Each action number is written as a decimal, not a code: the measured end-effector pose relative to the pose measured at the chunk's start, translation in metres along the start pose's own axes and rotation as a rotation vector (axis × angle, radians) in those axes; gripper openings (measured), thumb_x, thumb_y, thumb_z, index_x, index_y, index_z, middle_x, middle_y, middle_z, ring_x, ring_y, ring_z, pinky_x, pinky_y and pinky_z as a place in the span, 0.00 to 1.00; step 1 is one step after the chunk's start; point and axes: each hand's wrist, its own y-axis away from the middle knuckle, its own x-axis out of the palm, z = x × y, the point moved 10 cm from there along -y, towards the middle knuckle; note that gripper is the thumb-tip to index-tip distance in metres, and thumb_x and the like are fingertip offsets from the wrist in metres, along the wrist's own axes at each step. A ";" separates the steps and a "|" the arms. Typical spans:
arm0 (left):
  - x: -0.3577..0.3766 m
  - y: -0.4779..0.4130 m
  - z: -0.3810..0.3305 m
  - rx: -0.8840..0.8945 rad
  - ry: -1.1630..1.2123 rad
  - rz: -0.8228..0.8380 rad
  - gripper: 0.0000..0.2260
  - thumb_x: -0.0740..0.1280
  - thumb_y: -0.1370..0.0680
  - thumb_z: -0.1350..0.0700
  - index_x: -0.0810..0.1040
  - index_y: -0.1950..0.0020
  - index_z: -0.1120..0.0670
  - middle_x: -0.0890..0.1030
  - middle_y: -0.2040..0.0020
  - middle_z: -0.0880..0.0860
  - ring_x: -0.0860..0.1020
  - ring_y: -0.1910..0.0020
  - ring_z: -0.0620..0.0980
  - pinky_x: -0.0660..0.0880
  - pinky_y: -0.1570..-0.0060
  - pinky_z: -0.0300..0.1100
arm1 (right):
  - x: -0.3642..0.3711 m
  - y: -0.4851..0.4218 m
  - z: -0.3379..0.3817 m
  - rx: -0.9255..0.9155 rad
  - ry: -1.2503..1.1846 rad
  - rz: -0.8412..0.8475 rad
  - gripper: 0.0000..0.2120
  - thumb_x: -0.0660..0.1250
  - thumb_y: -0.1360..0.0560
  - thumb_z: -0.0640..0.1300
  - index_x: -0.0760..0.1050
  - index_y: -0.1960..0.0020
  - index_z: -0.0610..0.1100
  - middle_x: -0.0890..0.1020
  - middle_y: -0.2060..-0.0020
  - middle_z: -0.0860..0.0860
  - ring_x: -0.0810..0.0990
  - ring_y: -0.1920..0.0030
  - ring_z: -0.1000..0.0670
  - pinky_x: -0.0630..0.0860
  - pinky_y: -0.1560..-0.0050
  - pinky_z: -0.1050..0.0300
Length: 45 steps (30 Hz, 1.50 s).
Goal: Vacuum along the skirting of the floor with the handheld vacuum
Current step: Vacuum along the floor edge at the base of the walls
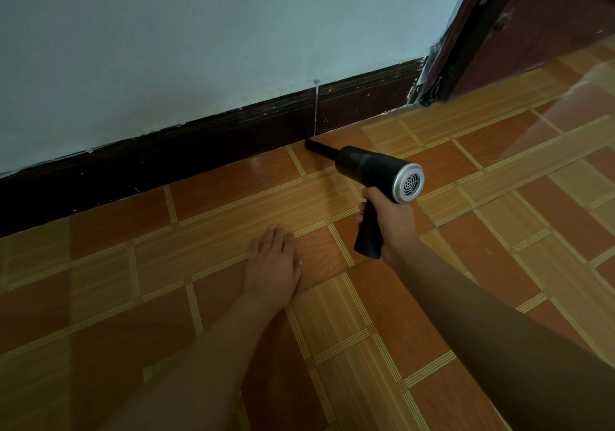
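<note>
Tiled floor (233, 204) of orange and tan squares; dark brown skirting board (199, 144) under pale wall (199, 31).
Left hand (273, 261): flat on floor, fingers straight, near centre. Black handheld vacuum with silver rear grille (372, 167): further right, narrow nozzle (321, 147) tip against skirting base. Right hand (389, 221): wrapped round vacuum handle. Dark red door frame (466, 41): far right.

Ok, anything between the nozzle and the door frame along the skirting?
Nothing visible. The nozzle sits at the foot of the skirting, and the floor from there to the door frame shows only tile.
</note>
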 end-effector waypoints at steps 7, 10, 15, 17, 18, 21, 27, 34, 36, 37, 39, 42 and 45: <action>0.004 -0.013 -0.021 0.054 0.005 0.017 0.25 0.48 0.17 0.47 0.48 0.21 0.53 0.45 0.21 0.53 0.43 0.22 0.50 0.41 0.25 0.49 | -0.018 -0.010 0.004 0.013 -0.031 -0.058 0.15 0.66 0.29 0.35 0.72 0.42 0.39 0.75 0.70 0.47 0.74 0.72 0.52 0.74 0.70 0.60; 0.007 -0.016 -0.022 0.044 -0.011 0.036 0.25 0.48 0.17 0.47 0.47 0.21 0.53 0.44 0.21 0.53 0.43 0.22 0.50 0.42 0.24 0.49 | -0.019 -0.013 0.002 0.019 -0.043 -0.052 0.16 0.67 0.29 0.35 0.72 0.41 0.38 0.75 0.70 0.47 0.74 0.72 0.52 0.73 0.70 0.59; 0.004 -0.016 -0.026 0.035 -0.068 0.019 0.25 0.47 0.17 0.47 0.47 0.22 0.54 0.46 0.21 0.54 0.45 0.22 0.52 0.44 0.24 0.50 | -0.015 -0.011 -0.001 0.023 -0.028 0.006 0.16 0.67 0.29 0.35 0.71 0.41 0.39 0.75 0.70 0.46 0.74 0.72 0.51 0.73 0.69 0.58; 0.003 -0.017 -0.028 0.034 -0.085 0.010 0.24 0.47 0.16 0.47 0.49 0.22 0.54 0.48 0.21 0.55 0.47 0.22 0.53 0.45 0.24 0.50 | -0.015 -0.011 -0.002 0.025 -0.020 0.008 0.14 0.67 0.28 0.35 0.71 0.43 0.39 0.75 0.70 0.46 0.74 0.72 0.51 0.73 0.69 0.57; 0.002 -0.017 -0.029 0.033 -0.097 0.006 0.24 0.47 0.16 0.47 0.49 0.22 0.54 0.48 0.21 0.55 0.48 0.22 0.53 0.45 0.24 0.50 | -0.016 -0.012 -0.002 0.026 -0.021 0.001 0.14 0.67 0.28 0.35 0.72 0.44 0.39 0.75 0.70 0.46 0.74 0.72 0.51 0.73 0.69 0.57; 0.001 -0.018 -0.030 0.023 -0.119 0.002 0.24 0.47 0.16 0.48 0.50 0.22 0.54 0.49 0.21 0.55 0.49 0.22 0.53 0.45 0.24 0.50 | -0.019 -0.016 0.001 0.015 -0.018 -0.011 0.14 0.67 0.29 0.35 0.72 0.44 0.39 0.75 0.69 0.46 0.74 0.72 0.51 0.74 0.69 0.58; -0.004 -0.021 -0.034 0.008 -0.169 -0.011 0.23 0.47 0.16 0.48 0.53 0.22 0.56 0.54 0.22 0.57 0.54 0.23 0.55 0.48 0.25 0.49 | -0.029 -0.025 0.009 -0.007 -0.047 -0.035 0.13 0.66 0.29 0.34 0.72 0.45 0.39 0.74 0.68 0.45 0.74 0.71 0.51 0.74 0.70 0.59; -0.006 -0.026 -0.041 -0.038 -0.190 0.007 0.24 0.48 0.17 0.47 0.58 0.24 0.58 0.57 0.23 0.59 0.57 0.25 0.57 0.52 0.26 0.49 | -0.044 -0.034 0.012 0.009 -0.080 -0.078 0.20 0.67 0.29 0.36 0.70 0.38 0.37 0.75 0.67 0.46 0.74 0.71 0.52 0.74 0.70 0.59; -0.006 -0.027 -0.042 -0.045 -0.193 0.006 0.24 0.48 0.17 0.47 0.59 0.24 0.58 0.57 0.23 0.60 0.58 0.25 0.58 0.52 0.26 0.49 | -0.047 -0.035 0.012 0.012 -0.095 -0.087 0.20 0.67 0.29 0.36 0.70 0.38 0.38 0.75 0.68 0.46 0.74 0.71 0.52 0.74 0.69 0.59; -0.005 -0.027 -0.042 -0.051 -0.198 0.009 0.24 0.47 0.17 0.47 0.59 0.24 0.58 0.58 0.24 0.60 0.59 0.25 0.58 0.52 0.26 0.49 | -0.047 -0.036 0.012 0.014 -0.100 -0.081 0.20 0.67 0.29 0.36 0.70 0.38 0.38 0.74 0.68 0.46 0.74 0.71 0.52 0.74 0.69 0.59; -0.003 -0.029 -0.043 -0.067 -0.216 0.025 0.24 0.47 0.17 0.47 0.60 0.25 0.59 0.59 0.24 0.61 0.60 0.26 0.58 0.53 0.26 0.50 | -0.045 -0.035 0.010 0.022 -0.101 -0.055 0.19 0.67 0.29 0.36 0.70 0.39 0.37 0.74 0.69 0.46 0.74 0.72 0.52 0.74 0.69 0.58; -0.008 -0.031 -0.046 -0.112 -0.204 0.007 0.24 0.49 0.17 0.46 0.67 0.29 0.60 0.67 0.28 0.61 0.68 0.30 0.57 0.63 0.31 0.48 | -0.041 -0.034 0.008 0.035 -0.081 -0.006 0.19 0.67 0.29 0.36 0.70 0.39 0.37 0.75 0.70 0.47 0.74 0.72 0.52 0.73 0.70 0.59; -0.025 -0.038 -0.045 -0.158 -0.128 -0.077 0.21 0.51 0.17 0.47 0.77 0.42 0.58 0.79 0.43 0.57 0.78 0.47 0.54 0.73 0.48 0.45 | -0.039 -0.034 0.008 0.046 -0.077 0.009 0.19 0.67 0.28 0.36 0.70 0.38 0.37 0.75 0.70 0.47 0.74 0.73 0.52 0.73 0.72 0.60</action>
